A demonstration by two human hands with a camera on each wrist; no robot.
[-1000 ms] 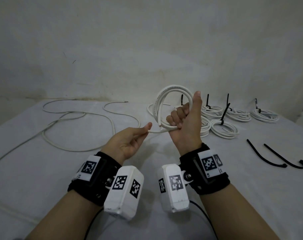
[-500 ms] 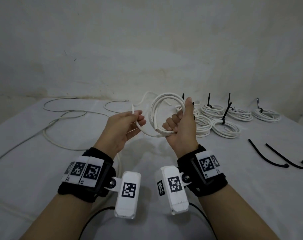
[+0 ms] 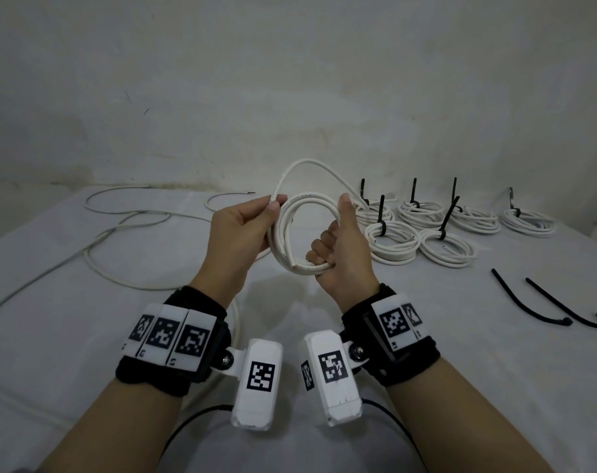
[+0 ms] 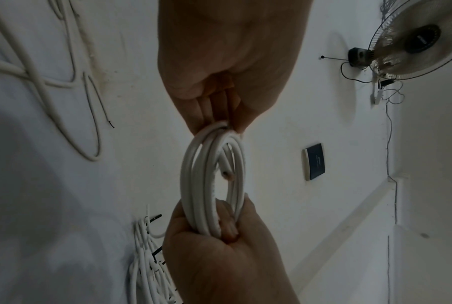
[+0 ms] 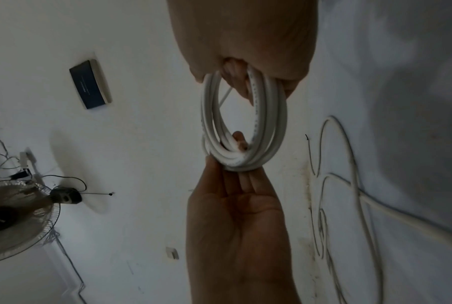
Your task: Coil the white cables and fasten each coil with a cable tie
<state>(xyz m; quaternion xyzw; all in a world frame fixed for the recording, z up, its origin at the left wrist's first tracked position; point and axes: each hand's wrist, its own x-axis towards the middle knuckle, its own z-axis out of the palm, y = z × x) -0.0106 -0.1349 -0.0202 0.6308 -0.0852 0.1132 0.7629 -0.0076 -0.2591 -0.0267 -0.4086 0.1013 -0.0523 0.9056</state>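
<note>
A white cable coil (image 3: 285,233) is held upright above the table between both hands. My left hand (image 3: 275,204) pinches the coil's upper left side with thumb and fingers. My right hand (image 3: 329,233) grips the coil's lower right, fingers curled round the strands and thumb up along its right side. One last loose loop (image 3: 310,162) arcs above the coil. In the left wrist view the coil (image 4: 211,174) hangs between my left fingers (image 4: 206,115) and the right hand (image 4: 219,236). The right wrist view shows the same coil (image 5: 269,123) edge-on.
A long loose white cable (image 3: 119,233) sprawls over the table's left half. Several finished coils with black ties (image 3: 392,240) lie at the back right. Two loose black cable ties (image 3: 529,302) (image 3: 570,310) lie at the right. The wall is close behind.
My left hand has carried the cable's free end up from below and over to the coil, which adds another turn. The coil now faces me and both hands hold it.
</note>
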